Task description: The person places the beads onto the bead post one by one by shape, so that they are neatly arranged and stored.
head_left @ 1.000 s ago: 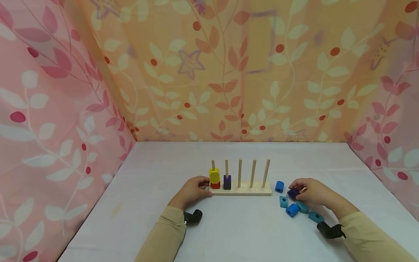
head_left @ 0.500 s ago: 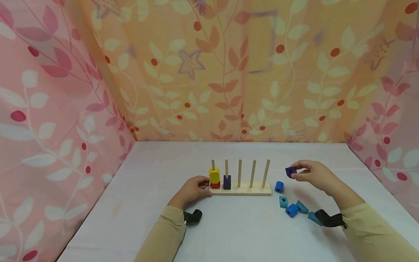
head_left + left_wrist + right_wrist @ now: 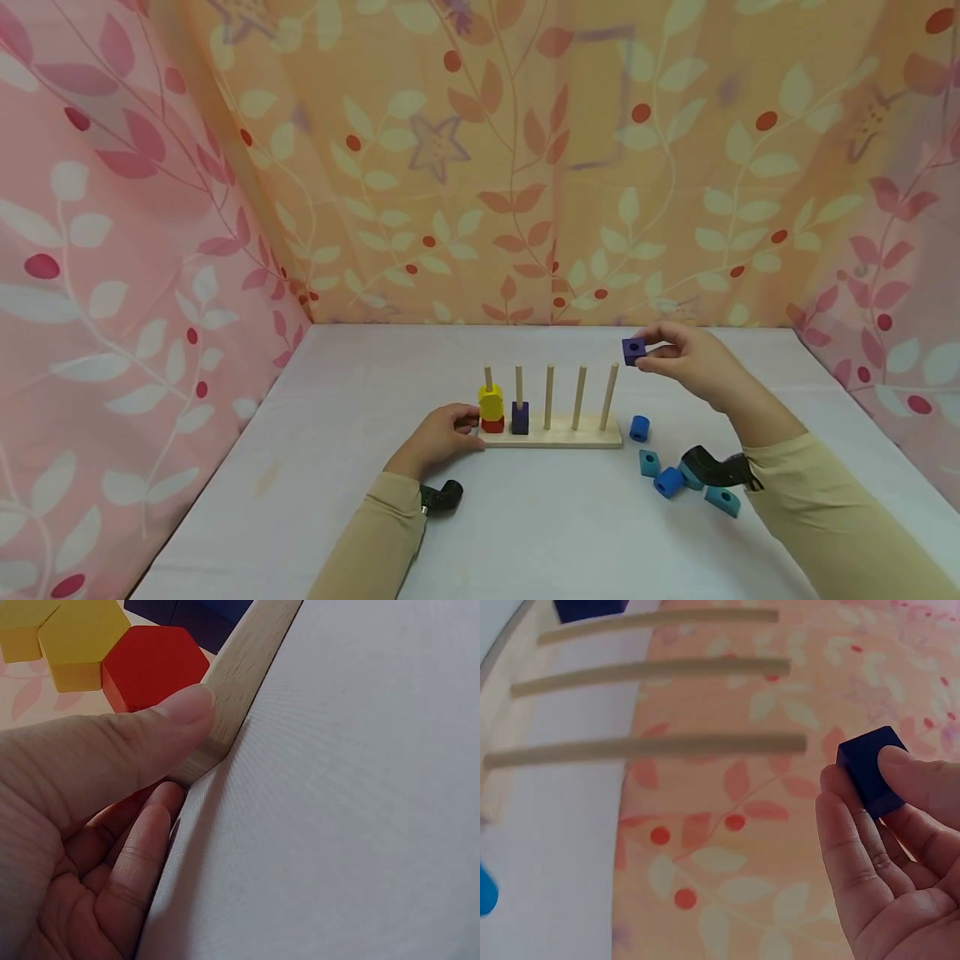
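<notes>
A wooden peg stand (image 3: 558,433) with several upright pegs stands on the white table. On its leftmost peg are yellow blocks (image 3: 491,402) over a red block (image 3: 492,425); the second peg carries purple blocks (image 3: 521,418). My left hand (image 3: 442,433) grips the stand's left end, its thumb (image 3: 165,724) on the wooden edge in the left wrist view. Raised above the right end of the stand, my right hand (image 3: 693,362) pinches a purple square block (image 3: 633,351) between thumb and fingers. The block's hole faces the head camera, just right of the last peg's tip.
Right of the stand lie loose blocks: blue cylinders (image 3: 639,428) and teal pieces (image 3: 649,463), some partly behind the right wrist camera (image 3: 716,467). Floral curtains (image 3: 420,208) enclose the table's back and sides.
My right hand has lifted the purple block off the table among the loose pieces and carried it up and leftward to the last peg. The left hand has stayed put.
</notes>
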`<state>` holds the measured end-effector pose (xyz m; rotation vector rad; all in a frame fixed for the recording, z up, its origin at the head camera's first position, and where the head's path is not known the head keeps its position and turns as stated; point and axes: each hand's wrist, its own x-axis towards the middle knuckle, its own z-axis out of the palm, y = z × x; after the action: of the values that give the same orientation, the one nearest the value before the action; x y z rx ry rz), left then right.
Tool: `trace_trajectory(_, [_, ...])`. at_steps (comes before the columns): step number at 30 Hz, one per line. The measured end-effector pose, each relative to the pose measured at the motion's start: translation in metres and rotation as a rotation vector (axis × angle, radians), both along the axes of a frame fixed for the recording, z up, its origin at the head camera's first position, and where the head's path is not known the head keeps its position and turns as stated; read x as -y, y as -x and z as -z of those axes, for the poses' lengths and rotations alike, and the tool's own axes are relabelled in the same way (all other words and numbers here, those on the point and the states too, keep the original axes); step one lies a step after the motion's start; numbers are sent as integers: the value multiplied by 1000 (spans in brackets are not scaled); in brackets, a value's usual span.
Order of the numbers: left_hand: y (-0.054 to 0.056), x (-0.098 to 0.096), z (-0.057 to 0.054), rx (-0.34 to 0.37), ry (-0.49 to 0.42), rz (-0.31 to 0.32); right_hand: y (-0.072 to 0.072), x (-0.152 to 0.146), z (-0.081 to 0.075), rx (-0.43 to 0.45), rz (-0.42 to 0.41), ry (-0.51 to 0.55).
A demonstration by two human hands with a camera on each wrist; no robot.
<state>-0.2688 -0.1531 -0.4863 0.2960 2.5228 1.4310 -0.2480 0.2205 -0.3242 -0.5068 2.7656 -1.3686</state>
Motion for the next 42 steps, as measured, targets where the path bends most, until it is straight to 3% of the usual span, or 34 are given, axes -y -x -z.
trace_trajectory(5, [0,0,-1,-2,3,4,3,21,-7,-25,-71,85])
trace_trajectory(10, [-1,1,-2,1,6,1,4,45,-9,2,-131,150])
trace_trajectory(18, [-2,1,-3,1,4,0,2,88,-1,36,-194,235])
trace_trajectory(28, [-2,1,-2,8,-6,1,4,122,12,2,-129,321])
trace_trajectory(42, [-1,0,-2,-7,11,4,5,140,29,56,-62,345])
